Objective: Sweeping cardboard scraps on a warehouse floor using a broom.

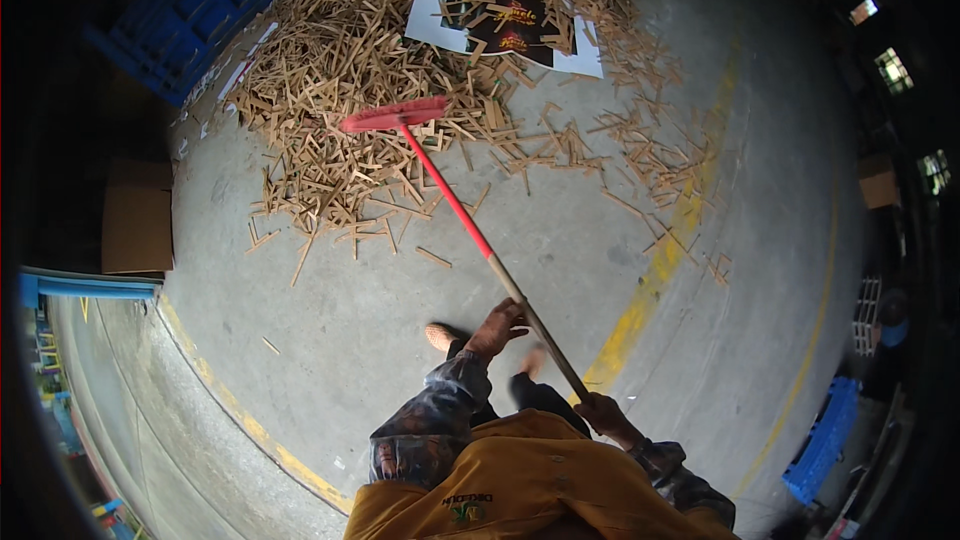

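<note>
A push broom (455, 202) with a red head and a part red, part wooden handle slants from the far middle down toward my body. Its head rests on the near part of a big pile of thin brown cardboard strips (330, 90). My left hand (497, 330) is curled loosely at the middle of the handle. Lower down, at the handle's near end, my right hand (607, 418) is closed round it. A printed dark and white sheet (510, 25) lies on the pile, partly covered by strips.
Blue plastic crates or pallets (190, 15) stand at the far left, with a cardboard box (138, 217) nearer. Loose strips (650, 155) scatter over the yellow floor line (640, 310) at right. Another blue crate (823, 440) is at the right edge. My feet (440, 337) are just ahead.
</note>
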Demonstrator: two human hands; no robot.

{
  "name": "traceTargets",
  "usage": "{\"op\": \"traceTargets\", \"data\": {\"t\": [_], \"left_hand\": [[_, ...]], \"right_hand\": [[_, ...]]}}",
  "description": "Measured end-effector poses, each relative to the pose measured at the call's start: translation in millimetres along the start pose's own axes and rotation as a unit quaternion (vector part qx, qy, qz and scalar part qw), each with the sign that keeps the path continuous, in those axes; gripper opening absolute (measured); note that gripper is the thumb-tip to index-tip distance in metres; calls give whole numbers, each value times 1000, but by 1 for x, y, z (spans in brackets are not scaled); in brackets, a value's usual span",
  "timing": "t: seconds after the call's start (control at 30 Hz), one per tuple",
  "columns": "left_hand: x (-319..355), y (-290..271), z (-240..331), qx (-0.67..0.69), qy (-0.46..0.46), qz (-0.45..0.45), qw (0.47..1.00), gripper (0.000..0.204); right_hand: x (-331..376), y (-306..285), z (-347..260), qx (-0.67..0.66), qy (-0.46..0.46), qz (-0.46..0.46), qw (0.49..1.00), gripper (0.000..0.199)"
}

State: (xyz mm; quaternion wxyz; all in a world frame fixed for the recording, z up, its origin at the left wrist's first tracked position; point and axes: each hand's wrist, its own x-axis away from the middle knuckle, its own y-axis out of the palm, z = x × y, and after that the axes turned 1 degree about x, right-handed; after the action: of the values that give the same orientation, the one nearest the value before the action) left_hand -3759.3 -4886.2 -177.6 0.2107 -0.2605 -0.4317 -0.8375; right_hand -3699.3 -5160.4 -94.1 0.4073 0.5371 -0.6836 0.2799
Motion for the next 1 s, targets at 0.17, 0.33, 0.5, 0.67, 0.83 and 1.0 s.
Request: {"op": "traceTargets", "data": {"t": [0.17,0.33,0.5,0.67,0.83,1.0], "left_hand": [[-31,0,-72,-181,-33,69,981,32],[-42,-28,-95,-291,-31,191,937,30],[-27,-62,-110,-289,-51,251,922,14],[-48,-37,-105,-318,-110,220,916,13],[-120,-7,-88,-276,-133,274,912,15],[-205,79,-30,-262,-81,219,936,31]], "right_hand": [[41,-22,118,218,22,335,917,29],[85,-21,242,148,135,366,909,29],[83,-60,277,159,124,367,908,29],[68,-122,284,186,123,368,903,29],[-29,-231,202,229,49,403,885,31],[-180,-400,10,140,-60,392,907,37]]}}
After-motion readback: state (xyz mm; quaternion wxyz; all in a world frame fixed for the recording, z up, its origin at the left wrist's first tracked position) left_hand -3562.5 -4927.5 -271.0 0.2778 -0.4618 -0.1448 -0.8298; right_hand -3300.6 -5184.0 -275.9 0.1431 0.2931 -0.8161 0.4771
